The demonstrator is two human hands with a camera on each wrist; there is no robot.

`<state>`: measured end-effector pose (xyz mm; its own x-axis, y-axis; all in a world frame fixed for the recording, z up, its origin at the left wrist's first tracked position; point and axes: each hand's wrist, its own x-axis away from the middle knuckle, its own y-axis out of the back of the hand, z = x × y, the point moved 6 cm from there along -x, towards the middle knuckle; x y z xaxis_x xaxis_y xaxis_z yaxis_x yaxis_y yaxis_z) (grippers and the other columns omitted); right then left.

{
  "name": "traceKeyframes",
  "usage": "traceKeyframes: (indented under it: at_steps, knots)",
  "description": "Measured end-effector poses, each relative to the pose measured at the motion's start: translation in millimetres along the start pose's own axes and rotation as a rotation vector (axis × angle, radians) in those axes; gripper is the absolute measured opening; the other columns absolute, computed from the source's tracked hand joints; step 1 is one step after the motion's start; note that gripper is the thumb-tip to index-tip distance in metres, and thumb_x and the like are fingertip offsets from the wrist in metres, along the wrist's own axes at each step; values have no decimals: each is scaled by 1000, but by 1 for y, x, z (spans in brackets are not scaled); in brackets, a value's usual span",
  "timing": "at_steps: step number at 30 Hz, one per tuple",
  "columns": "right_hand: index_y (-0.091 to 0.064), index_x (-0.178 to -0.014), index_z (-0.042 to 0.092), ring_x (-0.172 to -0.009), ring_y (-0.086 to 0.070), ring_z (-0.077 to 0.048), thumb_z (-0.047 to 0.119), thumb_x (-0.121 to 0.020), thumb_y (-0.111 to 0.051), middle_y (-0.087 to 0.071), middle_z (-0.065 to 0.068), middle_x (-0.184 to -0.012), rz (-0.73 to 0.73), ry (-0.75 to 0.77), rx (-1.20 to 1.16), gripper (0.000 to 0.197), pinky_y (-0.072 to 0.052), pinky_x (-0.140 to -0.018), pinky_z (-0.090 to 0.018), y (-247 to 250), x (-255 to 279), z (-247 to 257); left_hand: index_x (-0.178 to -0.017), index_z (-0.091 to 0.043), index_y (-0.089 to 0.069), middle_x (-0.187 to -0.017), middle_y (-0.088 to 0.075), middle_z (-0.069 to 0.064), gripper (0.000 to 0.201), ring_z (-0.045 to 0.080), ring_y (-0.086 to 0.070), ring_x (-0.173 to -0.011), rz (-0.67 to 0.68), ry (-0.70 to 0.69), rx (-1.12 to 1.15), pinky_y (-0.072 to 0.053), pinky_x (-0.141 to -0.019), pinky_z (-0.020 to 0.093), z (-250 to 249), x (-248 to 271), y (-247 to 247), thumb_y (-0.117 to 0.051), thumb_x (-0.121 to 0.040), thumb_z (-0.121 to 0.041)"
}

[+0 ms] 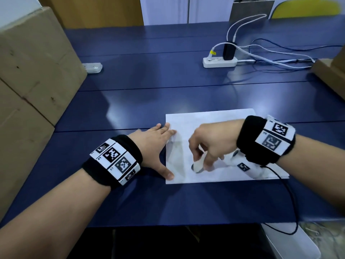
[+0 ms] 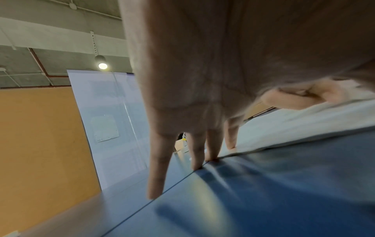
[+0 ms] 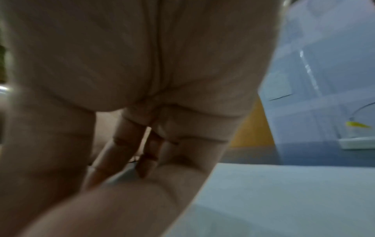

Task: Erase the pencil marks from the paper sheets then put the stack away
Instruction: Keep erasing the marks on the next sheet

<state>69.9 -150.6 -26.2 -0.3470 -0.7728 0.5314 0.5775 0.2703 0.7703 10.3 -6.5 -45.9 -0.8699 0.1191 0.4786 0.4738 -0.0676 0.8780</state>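
A stack of white paper sheets lies flat on the blue table in front of me. My left hand rests spread at the stack's left edge, straight fingertips and thumb touching the paper. My right hand hovers over the sheet's lower middle, fingers curled and pinching a small white eraser pressed against the paper. In the right wrist view the palm fills the frame, and a pale sliver of the eraser shows between blurred fingers above the sheet. No pencil marks are discernible.
Cardboard boxes stand along the left. A white power strip with a black adapter and cables sits at the back right, another box at the far right edge. A small white device lies at the back left. A black wire trails from my right wrist.
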Motion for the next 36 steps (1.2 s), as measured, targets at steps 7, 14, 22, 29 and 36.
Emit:
traceKeyframes:
  at_steps: [7,14,22,29,36]
  knots:
    - [-65,-88,21,-74,-64,-21,26,-78,-77,-64,-1,-96,-343,-92,114,16,-56,-57,-36,40,-11,-22,-155,-23,-16,-160,-10,-2,134,16,-5,-148,-89,-62,-62,-22,-116,47,-9,1,10,-70,-48,-84]
    - [-71,-87,21,-50,-65,-25,20,-68,-85,-65,-2,-86,7,30,0,24,-46,-42,-20,-5,6,5,-152,-18,-27,-145,-32,-7,135,13,-33,-135,-114,-95,-57,-25,-114,37,-16,1,20,-74,-43,-82]
    - [-65,-93,20,-63,-64,-18,25,-79,-78,-61,0,-97,-337,-70,53,19,-55,-50,-33,31,-4,-26,-156,-18,-14,-152,-24,-8,142,14,-29,-140,-81,-72,-12,-28,-113,38,-13,3,15,-76,-44,-81]
    - [-71,-91,20,-42,-58,-16,22,-72,-85,-62,2,-81,-72,8,39,23,-47,-43,-23,8,3,-2,-155,-17,-14,-151,-23,-7,142,15,-29,-139,-57,-73,-14,-34,-111,41,-15,1,16,-78,-45,-78]
    - [-69,-94,19,-45,-61,-17,25,-76,-82,-65,-2,-91,-231,-70,2,23,-56,-52,-33,22,2,-20,-154,-17,-17,-146,-27,-8,141,14,-33,-136,-56,-65,-12,-39,-107,44,-15,1,16,-79,-43,-78]
